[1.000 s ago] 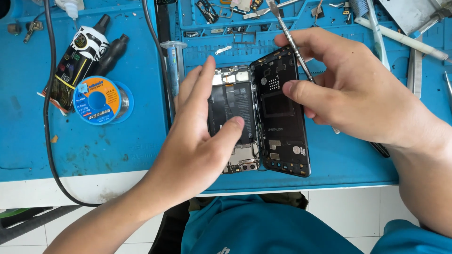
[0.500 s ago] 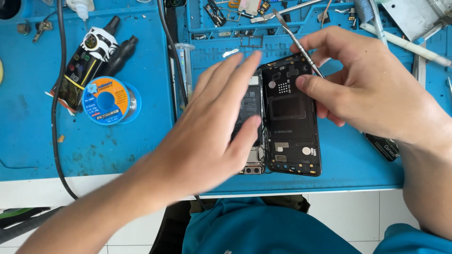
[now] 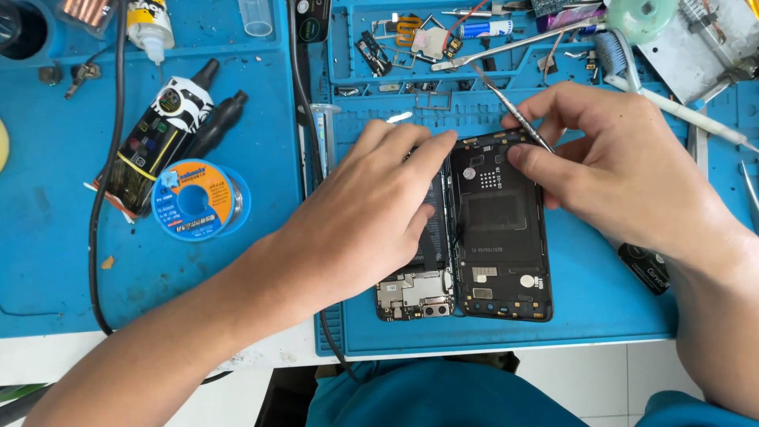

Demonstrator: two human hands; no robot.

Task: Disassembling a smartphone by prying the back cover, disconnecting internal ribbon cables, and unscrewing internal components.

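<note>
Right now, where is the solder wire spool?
In the head view, the solder wire spool lies on the blue mat, left of the left hand, beside the black bottle.

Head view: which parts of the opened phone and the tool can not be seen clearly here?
- Opened phone: the left hand covers most of the body in the head view.
- Back cover: the right hand hides its top right corner.
- Metal pry tool: its tip disappears under the right fingers.
- Small parts in the tray: too small to identify.
</note>
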